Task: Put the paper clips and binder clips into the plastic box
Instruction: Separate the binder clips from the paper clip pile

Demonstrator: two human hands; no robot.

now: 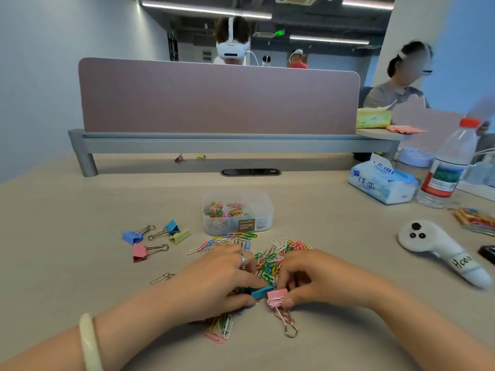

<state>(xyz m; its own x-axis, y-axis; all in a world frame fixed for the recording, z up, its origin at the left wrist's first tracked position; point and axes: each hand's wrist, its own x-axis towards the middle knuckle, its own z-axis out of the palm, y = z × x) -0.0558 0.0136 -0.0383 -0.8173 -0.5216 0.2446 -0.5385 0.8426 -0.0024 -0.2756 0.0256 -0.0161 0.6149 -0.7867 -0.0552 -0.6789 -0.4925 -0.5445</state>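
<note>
A clear plastic box (263, 207) partly filled with coloured paper clips stands mid-table. A heap of loose paper clips (267, 261) lies in front of it, between my hands. My left hand (217, 279) is closed over a blue binder clip (262, 292) and a bunch of paper clips (221, 328). My right hand (313, 279) pinches a pink binder clip (278, 298), whose wire handles point toward me. Several more binder clips, blue (132, 236), teal (172, 227), yellow (180, 236) and pink (140, 252), lie to the left.
Two binder clips (180, 158) sit far back under the grey divider shelf (214, 143). At right are a tissue pack (383, 183), a water bottle (450, 167), a white controller (439, 250) and snack packets (476, 220). Other people sit behind the divider.
</note>
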